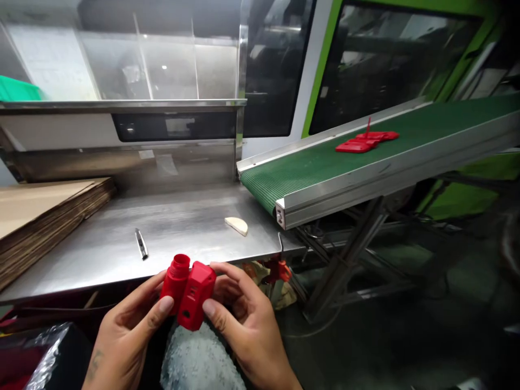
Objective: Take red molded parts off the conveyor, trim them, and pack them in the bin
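Between my two hands, just off the front edge of the steel table, are red plastic parts side by side. My left hand grips the red part with a round threaded neck, thumb in front. The angular red part, with a dark round hole near its lower end, sits between the thumb and forefinger of my right hand. Both parts touch along their sides; whether they are joined I cannot tell. A flat red moulded piece with an upright thin spike lies on the green conveyor belt.
The steel table holds a cutter knife, a cream half-round piece and stacked cardboard at left. Orange-handled tool hangs by its edge. A foil-edged dark box stands lower left; the conveyor's metal frame rises right.
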A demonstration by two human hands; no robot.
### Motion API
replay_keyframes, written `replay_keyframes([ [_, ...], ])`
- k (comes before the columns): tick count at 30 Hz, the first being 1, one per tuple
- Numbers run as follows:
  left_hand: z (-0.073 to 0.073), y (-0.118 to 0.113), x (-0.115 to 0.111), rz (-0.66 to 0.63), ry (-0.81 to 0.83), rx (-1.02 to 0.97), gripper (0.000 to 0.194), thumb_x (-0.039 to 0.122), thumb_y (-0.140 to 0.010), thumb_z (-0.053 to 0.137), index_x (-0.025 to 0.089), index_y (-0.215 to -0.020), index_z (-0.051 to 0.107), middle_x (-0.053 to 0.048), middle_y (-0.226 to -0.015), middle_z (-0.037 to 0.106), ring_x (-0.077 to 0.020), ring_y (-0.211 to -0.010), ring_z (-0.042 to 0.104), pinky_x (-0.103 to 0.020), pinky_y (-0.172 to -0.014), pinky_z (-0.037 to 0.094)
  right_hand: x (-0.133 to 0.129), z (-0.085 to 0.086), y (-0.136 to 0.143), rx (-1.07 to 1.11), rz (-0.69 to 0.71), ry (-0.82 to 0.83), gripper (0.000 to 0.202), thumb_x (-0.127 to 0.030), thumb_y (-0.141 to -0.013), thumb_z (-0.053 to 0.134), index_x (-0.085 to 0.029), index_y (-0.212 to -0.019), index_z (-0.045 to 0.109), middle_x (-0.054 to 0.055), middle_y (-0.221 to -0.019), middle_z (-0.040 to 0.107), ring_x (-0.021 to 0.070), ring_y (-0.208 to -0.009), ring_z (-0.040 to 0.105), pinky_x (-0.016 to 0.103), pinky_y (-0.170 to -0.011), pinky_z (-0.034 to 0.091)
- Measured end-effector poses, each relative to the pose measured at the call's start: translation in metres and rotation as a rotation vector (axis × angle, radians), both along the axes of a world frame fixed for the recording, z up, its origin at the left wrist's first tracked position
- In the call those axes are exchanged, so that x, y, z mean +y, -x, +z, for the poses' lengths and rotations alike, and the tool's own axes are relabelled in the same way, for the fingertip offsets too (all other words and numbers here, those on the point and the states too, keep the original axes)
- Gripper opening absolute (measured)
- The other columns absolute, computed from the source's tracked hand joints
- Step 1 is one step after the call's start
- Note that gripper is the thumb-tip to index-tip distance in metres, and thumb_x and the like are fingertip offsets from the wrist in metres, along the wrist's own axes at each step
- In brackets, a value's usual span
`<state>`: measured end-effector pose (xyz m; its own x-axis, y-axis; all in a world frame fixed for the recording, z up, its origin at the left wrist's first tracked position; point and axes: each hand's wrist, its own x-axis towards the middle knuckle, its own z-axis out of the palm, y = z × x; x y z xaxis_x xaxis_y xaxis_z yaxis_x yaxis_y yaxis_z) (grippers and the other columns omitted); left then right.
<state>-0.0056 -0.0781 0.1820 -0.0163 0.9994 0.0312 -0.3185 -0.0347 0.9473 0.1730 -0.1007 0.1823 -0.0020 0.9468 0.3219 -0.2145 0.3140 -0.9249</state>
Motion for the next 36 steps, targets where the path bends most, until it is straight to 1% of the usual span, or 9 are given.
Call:
replay_keyframes([
  [6,0.000,0.005,-0.011,0.002,-0.050,0.069,0.047,0.032,-0.071,0.080,0.026,-0.116,0.069,-0.005,-0.117,0.069,-0.0271,-0.112,0.060,-0.024,-0.093,0.051,-0.008,-0.009,-0.001,-0.157,-0.016,-0.017,0.041,-0.032,-0.085,0.067,-0.035,-0.123,0.055,-0.001,-0.117,0.064,0.0175,-0.106,0.061,0.034,-0.097,0.048],
  [10,0.005,0.001,-0.014,0.001,-0.112,0.201,0.041,0.036,-0.069,0.081,0.024,-0.108,0.073,-0.005,-0.115,0.069,-0.0281,-0.111,0.061,-0.019,-0.089,0.051,-0.008,-0.008,-0.001,-0.176,-0.005,0.061,0.041,-0.035,-0.081,0.071,-0.031,-0.119,0.058,0.001,-0.119,0.064,0.0211,-0.111,0.060,0.036,-0.099,0.046],
  [13,0.006,-0.003,-0.014,0.010,-0.055,0.157,0.049,0.037,-0.066,0.083,0.024,-0.111,0.072,-0.006,-0.112,0.070,-0.0304,-0.109,0.062,-0.023,-0.086,0.053,-0.006,-0.008,0.004,-0.003,0.037,0.141,0.042,-0.037,-0.078,0.073,-0.025,-0.115,0.060,0.004,-0.109,0.068,0.0212,-0.102,0.064,0.032,-0.090,0.049],
  [17,0.004,-0.007,-0.011,-0.006,0.067,-0.116,0.047,0.041,-0.074,0.076,0.021,-0.116,0.069,-0.009,-0.109,0.071,-0.0289,-0.112,0.060,-0.024,-0.090,0.052,-0.001,-0.014,0.010,0.309,0.075,0.246,0.048,-0.033,-0.076,0.076,-0.018,-0.116,0.057,0.010,-0.102,0.070,0.0210,-0.092,0.066,0.030,-0.079,0.052],
  [22,-0.002,-0.008,-0.006,-0.097,0.012,-0.348,0.035,0.033,-0.090,0.058,0.013,-0.116,0.069,-0.013,-0.114,0.068,-0.0265,-0.106,0.062,-0.029,-0.089,0.053,0.004,-0.019,0.013,0.616,0.220,0.348,0.031,-0.029,-0.088,0.063,-0.016,-0.116,0.060,0.010,-0.109,0.068,0.0174,-0.093,0.067,0.028,-0.081,0.054],
  [27,-0.006,-0.011,-0.011,-0.061,-0.027,-0.334,0.034,0.031,-0.093,0.052,0.011,-0.115,0.069,-0.015,-0.113,0.068,-0.0280,-0.110,0.060,-0.031,-0.089,0.052,0.007,-0.026,0.015,0.798,0.282,0.384,0.022,-0.028,-0.092,0.058,-0.015,-0.106,0.068,0.007,-0.102,0.071,0.0125,-0.097,0.066,0.019,-0.082,0.054],
  [31,-0.012,-0.018,-0.014,-0.012,-0.057,-0.259,0.037,0.037,-0.088,0.060,0.019,-0.119,0.067,-0.011,-0.123,0.065,-0.0304,-0.119,0.055,-0.037,-0.100,0.045,0.009,-0.030,0.016,0.896,0.259,0.453,0.019,-0.026,-0.088,0.064,-0.017,-0.103,0.070,0.006,-0.106,0.071,0.0135,-0.100,0.066,0.021,-0.083,0.055],
  [33,-0.016,-0.024,-0.015,0.025,-0.120,-0.228,0.044,0.045,-0.084,0.063,0.024,-0.123,0.065,-0.008,-0.131,0.060,-0.0314,-0.128,0.046,-0.039,-0.108,0.037,0.010,-0.030,0.020,0.911,0.250,0.474,0.019,-0.027,-0.086,0.066,-0.019,-0.103,0.070,0.006,-0.110,0.070,0.0146,-0.100,0.066,0.024,-0.085,0.055],
  [36,-0.023,-0.036,-0.017,0.045,-0.208,-0.251,0.068,0.067,-0.074,0.064,0.031,-0.131,0.058,-0.004,-0.142,0.051,-0.0329,-0.136,0.035,-0.038,-0.113,0.030,0.008,-0.034,0.037,0.863,0.243,0.498,0.029,-0.034,-0.082,0.070,-0.021,-0.108,0.066,0.007,-0.107,0.070,0.0179,-0.098,0.066,0.030,-0.083,0.056],
])
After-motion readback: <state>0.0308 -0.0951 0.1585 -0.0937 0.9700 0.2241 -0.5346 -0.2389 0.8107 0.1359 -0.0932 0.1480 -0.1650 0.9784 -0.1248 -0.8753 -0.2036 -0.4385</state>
